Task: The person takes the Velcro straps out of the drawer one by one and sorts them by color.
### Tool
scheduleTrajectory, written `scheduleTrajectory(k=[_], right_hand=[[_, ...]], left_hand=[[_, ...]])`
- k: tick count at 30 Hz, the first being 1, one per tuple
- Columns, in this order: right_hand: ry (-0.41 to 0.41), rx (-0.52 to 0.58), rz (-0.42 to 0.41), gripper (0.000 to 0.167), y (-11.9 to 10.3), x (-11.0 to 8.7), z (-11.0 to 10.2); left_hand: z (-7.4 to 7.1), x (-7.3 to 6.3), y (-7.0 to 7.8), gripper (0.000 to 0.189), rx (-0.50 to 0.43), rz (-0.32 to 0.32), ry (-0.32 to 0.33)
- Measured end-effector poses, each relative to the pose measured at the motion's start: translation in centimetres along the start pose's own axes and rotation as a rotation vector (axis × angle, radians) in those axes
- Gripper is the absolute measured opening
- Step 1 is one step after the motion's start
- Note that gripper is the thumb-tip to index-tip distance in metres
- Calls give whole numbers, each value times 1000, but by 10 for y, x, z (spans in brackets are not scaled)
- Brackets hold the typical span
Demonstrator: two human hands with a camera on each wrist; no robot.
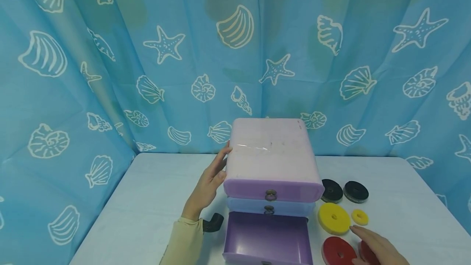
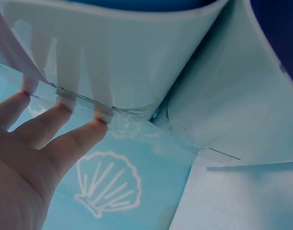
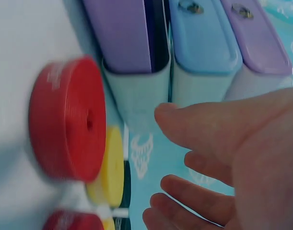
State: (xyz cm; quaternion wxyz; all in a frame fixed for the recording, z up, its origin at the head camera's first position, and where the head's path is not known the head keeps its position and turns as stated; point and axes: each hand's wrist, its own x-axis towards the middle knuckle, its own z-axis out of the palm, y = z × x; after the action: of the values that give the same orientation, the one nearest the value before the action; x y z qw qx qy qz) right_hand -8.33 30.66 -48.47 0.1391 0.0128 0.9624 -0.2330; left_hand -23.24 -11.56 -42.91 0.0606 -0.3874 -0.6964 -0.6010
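Note:
A small drawer cabinet (image 1: 272, 150) with a pale pink top stands at the middle of the table. Its lilac top drawer (image 1: 243, 190) and blue middle drawer (image 1: 244, 204) are closed; the purple bottom drawer (image 1: 266, 236) is pulled out, and its bare floor shows. My left hand (image 1: 204, 187) rests its extended fingertips (image 2: 96, 132) on the cabinet's left side wall. To the right, my right hand (image 1: 382, 248) hovers over the red rolls with loosely bent fingers and nothing in them. One red ribbon roll (image 3: 64, 120) lies to its left; another red roll (image 1: 368, 252) is partly covered by the hand.
Beyond the red rolls lie a large yellow roll (image 1: 334, 218), a small yellow roll (image 1: 359, 217) and two black rolls, one (image 1: 355, 192) apart from the cabinet, the other (image 1: 332, 191) beside it. A blue shell-print curtain (image 1: 206, 52) hangs behind the white table (image 1: 147, 199).

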Motion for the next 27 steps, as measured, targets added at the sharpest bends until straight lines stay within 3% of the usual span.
scheduleTrajectory(k=[6,9,12,15,21,25,27], right_hand=[[-1,6,-61,91,-25,-2,4],[22,18,-46,89,-37,-6,8],[79,84,6,95,-49,-15,15],[91,179,-2,100,-57,-23,20],[5,248,-194,96,-62,-23,19],[-39,269,-214,83,-70,-23,15],[-133,321,-219,76,-60,-8,21]], left_hand=[[-1,0,5,56,43,-12,-4],[-1,0,7,55,50,-13,-9],[-2,0,8,54,47,-22,-10],[-1,0,7,55,39,-31,-11],[-1,0,5,55,23,-40,-14],[-1,-1,5,55,23,-41,-11],[-1,-1,5,55,25,-41,-9]])
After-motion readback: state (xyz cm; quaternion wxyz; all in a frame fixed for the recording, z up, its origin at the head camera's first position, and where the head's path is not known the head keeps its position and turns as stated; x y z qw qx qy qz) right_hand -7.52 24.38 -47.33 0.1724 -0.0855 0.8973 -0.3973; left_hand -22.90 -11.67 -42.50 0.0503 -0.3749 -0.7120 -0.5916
